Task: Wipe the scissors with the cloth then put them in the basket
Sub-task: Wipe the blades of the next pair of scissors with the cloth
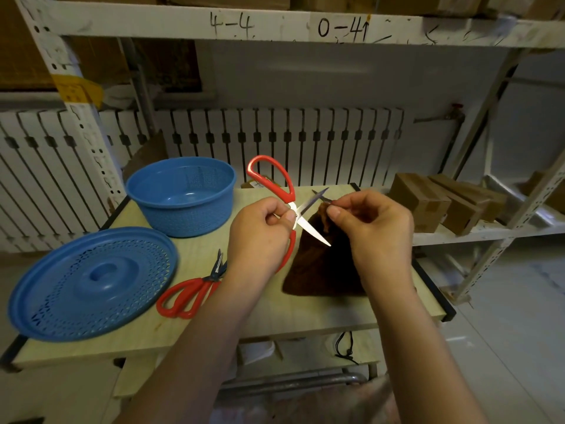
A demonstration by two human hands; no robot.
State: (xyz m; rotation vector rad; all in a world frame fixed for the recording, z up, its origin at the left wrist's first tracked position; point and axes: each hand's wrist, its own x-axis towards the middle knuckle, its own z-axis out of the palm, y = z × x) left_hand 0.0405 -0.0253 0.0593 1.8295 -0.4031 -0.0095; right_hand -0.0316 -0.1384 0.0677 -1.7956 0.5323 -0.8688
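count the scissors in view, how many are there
2. One pair of scissors is open, held up in the left hand over the cloth. The other pair lies closed on the table beside the lid. The basket holds none.

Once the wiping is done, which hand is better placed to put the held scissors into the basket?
Left. The left hand already grips the open scissors, nearer the blue basket; the right hand pinches the brown cloth.

basket (183, 197) mouth open, uncovered | lid (91, 283) lies beside it | spare scissors (191, 293) on table (305, 316) near left forearm
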